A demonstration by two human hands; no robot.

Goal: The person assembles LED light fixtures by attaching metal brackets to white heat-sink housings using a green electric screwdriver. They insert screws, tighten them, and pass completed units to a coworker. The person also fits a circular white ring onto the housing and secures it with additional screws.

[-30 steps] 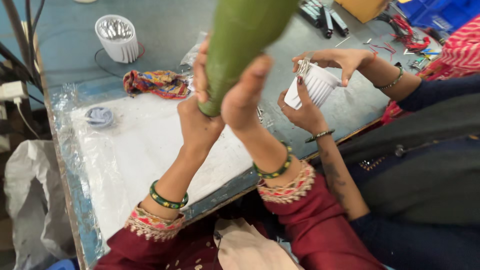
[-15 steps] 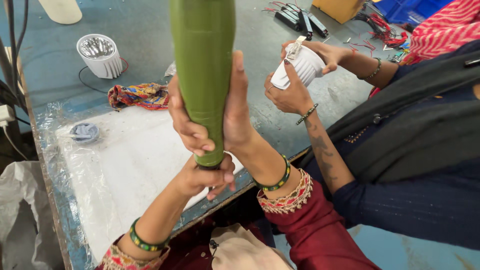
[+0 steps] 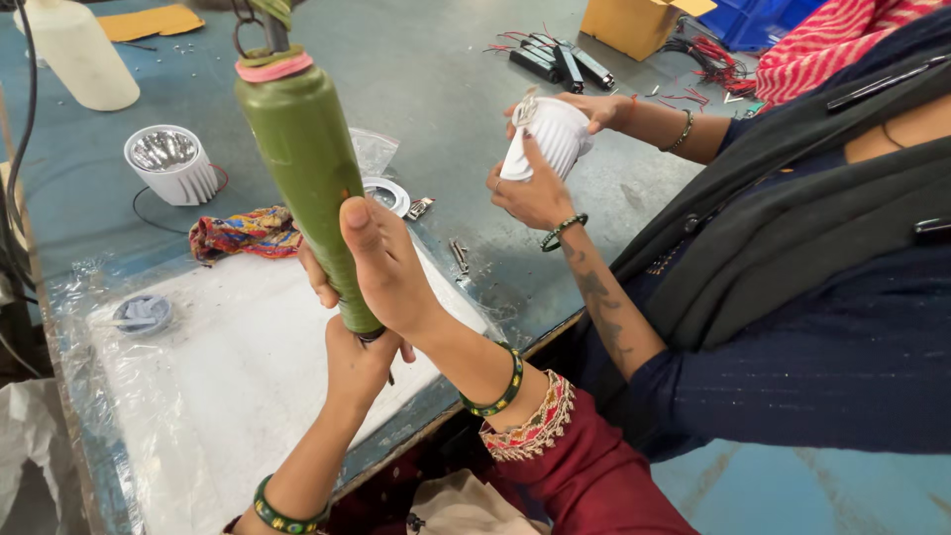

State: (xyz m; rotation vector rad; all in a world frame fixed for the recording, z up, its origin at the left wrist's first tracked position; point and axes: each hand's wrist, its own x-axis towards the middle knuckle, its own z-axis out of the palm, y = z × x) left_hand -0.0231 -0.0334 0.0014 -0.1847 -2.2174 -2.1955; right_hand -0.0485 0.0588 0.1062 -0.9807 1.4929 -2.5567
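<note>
A long green cylindrical tool [image 3: 302, 168] hangs upright from a cord above the table, with a pink band near its top. My right hand [image 3: 381, 267] wraps around its lower body. My left hand [image 3: 359, 362] grips the dark tip at its bottom end. Both hands hover over a white padded sheet under clear plastic [image 3: 228, 386]. Both my wrists carry green bangles, and the right one has a maroon sleeve.
To the right, a co-worker's hands [image 3: 535, 193] hold a white ribbed lamp housing [image 3: 547, 134]. Another white housing [image 3: 170, 163], a colourful cloth [image 3: 243, 233], a white ring [image 3: 384, 195], a plastic bottle [image 3: 77, 54], a cardboard box [image 3: 634, 22] and black parts with wires [image 3: 560, 64] lie on the blue-grey table.
The green tool has swung from tilted to nearly upright and sits further left. My left hand has moved down to its bottom tip. The view has shifted, showing more of the table.
</note>
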